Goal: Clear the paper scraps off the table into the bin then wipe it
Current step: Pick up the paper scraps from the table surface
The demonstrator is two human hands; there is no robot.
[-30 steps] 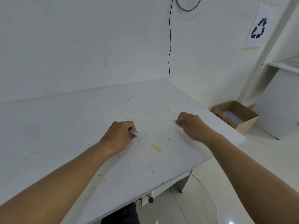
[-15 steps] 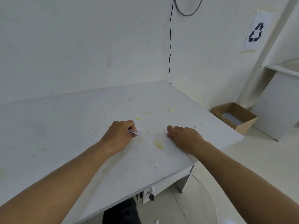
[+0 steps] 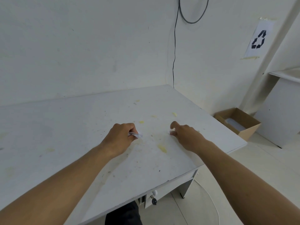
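On the white table (image 3: pixel 68 127), my left hand (image 3: pixel 121 138) is curled into a fist and grips crumpled white paper scraps (image 3: pixel 137 135) that poke out past the fingers. About a hand's width to the right, my right hand (image 3: pixel 186 135) sits low over the tabletop. Its thumb and fingertips pinch a small white scrap (image 3: pixel 171 132), with the index finger lifted. The bin, an open cardboard box (image 3: pixel 250 131), stands on the floor beyond the table's right edge.
Yellowish smears (image 3: pixel 162 148) and dark specks mark the tabletop around both hands. A recycling sign (image 3: pixel 258 40) hangs on the right wall above the box. A black cable (image 3: pixel 174 54) runs down the corner. A white cabinet (image 3: pixel 279 114) stands at the far right.
My right hand moved left from near the table's right edge to a spot closer to my left hand, and its fingers have now lifted. My left hand stayed put with its scraps.
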